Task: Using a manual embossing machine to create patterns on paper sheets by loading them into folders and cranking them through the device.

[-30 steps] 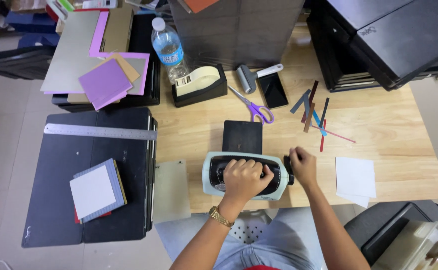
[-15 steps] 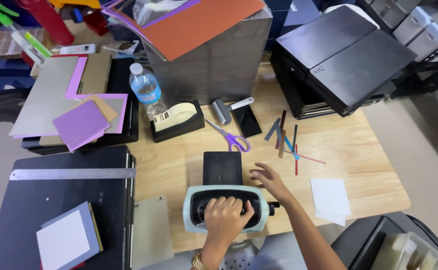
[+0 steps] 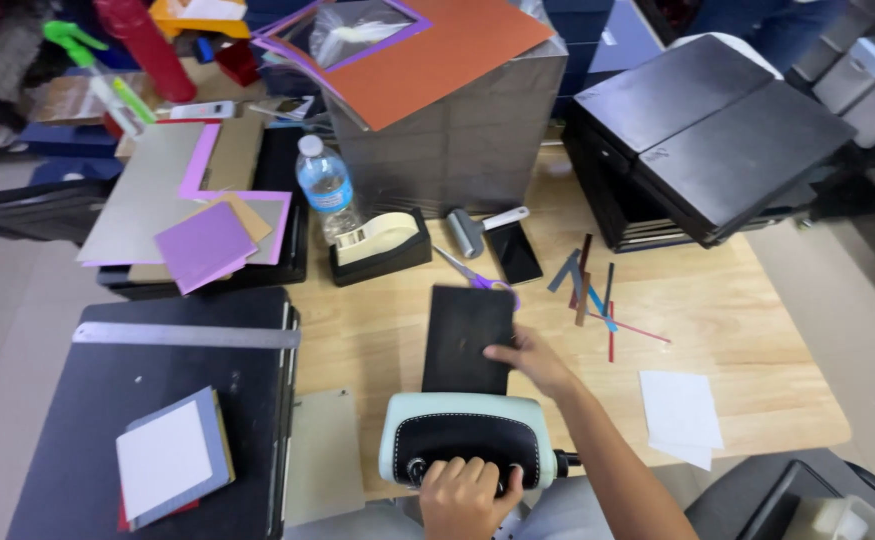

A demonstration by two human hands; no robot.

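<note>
While gripping machine point(image 3: 469, 440), hands point(image 3: 527, 362) on plate point(image 3: 467, 335).

Left hand point(image 3: 469, 497) cut by frame edge

Left hand point(image 3: 465, 496) low at near edge, fingers curled in closed grip, knuckles up. Right hand point(image 3: 529, 360) reached forward, forearm extended, fingers spread flat, palm down.

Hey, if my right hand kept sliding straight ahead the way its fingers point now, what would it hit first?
The right hand rests on the black plate, fingers pointing left across it. Going on, it would cross the plate onto bare wooden table, then probably meet the black cutting mat's edge; depth is uncertain.
</note>
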